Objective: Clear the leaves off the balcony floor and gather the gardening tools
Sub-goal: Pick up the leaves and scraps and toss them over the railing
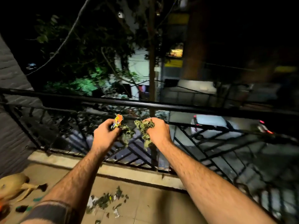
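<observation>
Both fists full of leaves, held out at the balcony railing (pixel 145 104).

Judgement: keep both grips tight until the debris is where it's going, then go back for the leaf pile (pixel 106 201) on the floor (pixel 153 206). Left hand (pixel 106 134) has fingers curled round leaves plus a bright wrapper (pixel 118 122); right hand (pixel 157 130) clenches a leaf bunch (pixel 144 128). Both arms extended forward, knuckles up. No tools identifiable.

Night shot, pretty dim overall. Warm light from behind the camera hits the arms and balcony floor (pixel 145 207); the street beyond goes near black. Heavy motion blur everywhere, and the railing (pixel 145 104) bows from wide-angle distortion.
</observation>
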`<state>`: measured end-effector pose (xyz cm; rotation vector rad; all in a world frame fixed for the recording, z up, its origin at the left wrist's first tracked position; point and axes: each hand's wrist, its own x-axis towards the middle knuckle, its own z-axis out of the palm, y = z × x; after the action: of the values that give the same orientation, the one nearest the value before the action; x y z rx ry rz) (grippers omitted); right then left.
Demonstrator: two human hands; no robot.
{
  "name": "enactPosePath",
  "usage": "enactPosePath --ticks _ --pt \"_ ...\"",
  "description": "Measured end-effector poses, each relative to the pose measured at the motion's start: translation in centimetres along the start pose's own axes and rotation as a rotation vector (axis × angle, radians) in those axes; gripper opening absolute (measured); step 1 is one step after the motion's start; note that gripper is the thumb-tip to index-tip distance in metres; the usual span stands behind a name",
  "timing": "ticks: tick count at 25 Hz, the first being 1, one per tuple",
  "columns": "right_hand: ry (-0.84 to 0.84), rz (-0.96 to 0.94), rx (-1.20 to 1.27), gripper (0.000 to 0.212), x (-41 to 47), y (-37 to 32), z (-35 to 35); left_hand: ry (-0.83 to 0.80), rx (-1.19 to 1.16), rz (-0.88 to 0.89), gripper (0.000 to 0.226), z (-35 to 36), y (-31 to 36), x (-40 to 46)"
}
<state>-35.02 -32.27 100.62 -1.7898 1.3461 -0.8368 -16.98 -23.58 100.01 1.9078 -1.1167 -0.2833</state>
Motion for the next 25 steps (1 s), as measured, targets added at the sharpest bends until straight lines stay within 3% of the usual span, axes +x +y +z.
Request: enactPosePath --ticks 6,14,19,25 --pt "0.341 0.232 -0.015 0.043 -4.8 2.4 -4.1 -0.321 -0.068 0.208 0.017 4.9 2.6 0.9" --pt "0.723 0.461 -0.073 0.041 -17.5 7.0 -14.3 -0.75 -0.249 0.469 0.03 14.3 11.0 -7.6" --pt "0.911 0.551 -0.147 0.039 -26.6 9.6 -21.3 -0.852 -0.31 0.597 0.018 18.6 17.6 -16.0" --pt "1.102 0.681 -0.145 0.037 -39.7 13.2 -27.8 -1.017 -0.343 0.72 0.019 22.8 23.5 -29.7"
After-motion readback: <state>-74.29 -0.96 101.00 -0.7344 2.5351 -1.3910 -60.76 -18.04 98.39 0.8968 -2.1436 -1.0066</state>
